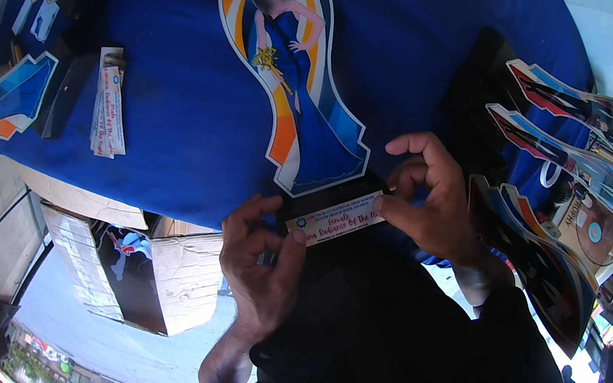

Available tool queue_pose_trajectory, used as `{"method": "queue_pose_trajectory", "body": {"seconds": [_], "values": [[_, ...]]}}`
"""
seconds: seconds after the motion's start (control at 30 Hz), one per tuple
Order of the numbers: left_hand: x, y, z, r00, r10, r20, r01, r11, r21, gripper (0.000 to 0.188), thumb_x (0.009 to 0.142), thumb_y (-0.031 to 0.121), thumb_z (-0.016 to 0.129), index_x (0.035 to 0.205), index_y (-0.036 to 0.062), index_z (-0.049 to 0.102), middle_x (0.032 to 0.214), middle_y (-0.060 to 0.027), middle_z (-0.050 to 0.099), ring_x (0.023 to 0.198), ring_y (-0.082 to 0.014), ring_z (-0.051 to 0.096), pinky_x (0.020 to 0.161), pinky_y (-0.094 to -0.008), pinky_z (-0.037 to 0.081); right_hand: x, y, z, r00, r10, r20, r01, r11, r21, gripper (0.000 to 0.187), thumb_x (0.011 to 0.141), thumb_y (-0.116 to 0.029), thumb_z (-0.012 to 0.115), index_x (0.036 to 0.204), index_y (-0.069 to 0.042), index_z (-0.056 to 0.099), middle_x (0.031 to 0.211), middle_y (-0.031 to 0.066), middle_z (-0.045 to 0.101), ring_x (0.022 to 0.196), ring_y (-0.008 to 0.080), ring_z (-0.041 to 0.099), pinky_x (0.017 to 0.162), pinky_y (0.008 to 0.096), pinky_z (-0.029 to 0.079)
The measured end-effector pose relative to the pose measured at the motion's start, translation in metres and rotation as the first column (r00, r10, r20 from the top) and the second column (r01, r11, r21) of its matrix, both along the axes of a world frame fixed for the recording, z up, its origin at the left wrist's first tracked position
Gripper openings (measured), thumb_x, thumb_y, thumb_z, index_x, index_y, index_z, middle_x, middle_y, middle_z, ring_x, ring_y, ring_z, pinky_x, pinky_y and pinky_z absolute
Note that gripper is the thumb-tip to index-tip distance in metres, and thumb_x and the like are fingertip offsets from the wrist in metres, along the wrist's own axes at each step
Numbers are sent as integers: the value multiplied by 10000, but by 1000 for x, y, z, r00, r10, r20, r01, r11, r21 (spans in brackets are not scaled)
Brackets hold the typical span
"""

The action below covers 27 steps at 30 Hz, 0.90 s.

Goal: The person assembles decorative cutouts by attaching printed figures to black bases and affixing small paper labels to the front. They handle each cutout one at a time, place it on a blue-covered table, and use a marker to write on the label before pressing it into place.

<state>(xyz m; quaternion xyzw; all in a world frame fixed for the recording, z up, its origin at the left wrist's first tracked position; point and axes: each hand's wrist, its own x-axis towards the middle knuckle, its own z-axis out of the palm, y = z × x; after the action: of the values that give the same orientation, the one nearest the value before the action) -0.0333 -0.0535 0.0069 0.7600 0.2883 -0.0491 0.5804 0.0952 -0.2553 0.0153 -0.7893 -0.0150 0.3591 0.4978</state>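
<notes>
A trophy plaque (318,137), cut to the outline of a figure in a blue gown, lies on the blue cloth with its black base (332,194) toward me. Across the front of that base is a white printed label (337,224). My left hand (259,259) has its thumb on the label's left end, fingers curled by the base. At the right end, the thumb of my right hand (434,199) presses the label, with its index finger raised and bent. Whether the label is fully stuck down, I cannot tell.
More printed strips (107,115) lie in a small stack at the left. Another plaque (13,110) rests at the left table edge. An open cardboard box (188,278) stands below the table. Several shaped plaques (556,144) stand at the right. Blue cloth (173,108) covers the table.
</notes>
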Motion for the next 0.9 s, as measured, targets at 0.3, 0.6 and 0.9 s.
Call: {"method": "queue_pose_trajectory", "body": {"seconds": [0.3,0.6,0.9], "values": [[2,1,0,1000,-25,5,25,999,24,225,802,8,765,625,-7,625,1207,-185,666,1258,-356,574,1008,-447,454,2,2,-1,998,23,52,-24,1000,16,508,765,22,742,1217,17,509,642,76,656,635,116,667,633,254,487],[0,0,0,1000,4,-11,-4,1000,-6,243,801,-7,763,619,-18,602,1209,-212,655,1199,-345,601,995,-435,465,1,-1,0,1000,1,6,-1,1000,23,507,763,3,772,1212,13,535,683,76,671,644,111,672,592,247,483],[9,2,5,996,23,-88,-30,997,-73,226,813,38,727,625,-33,622,1197,-187,670,1130,-296,609,962,-401,460,6,3,1,998,59,37,-58,998,-24,485,741,11,761,1173,34,541,587,69,622,525,88,595,564,246,422]]}}
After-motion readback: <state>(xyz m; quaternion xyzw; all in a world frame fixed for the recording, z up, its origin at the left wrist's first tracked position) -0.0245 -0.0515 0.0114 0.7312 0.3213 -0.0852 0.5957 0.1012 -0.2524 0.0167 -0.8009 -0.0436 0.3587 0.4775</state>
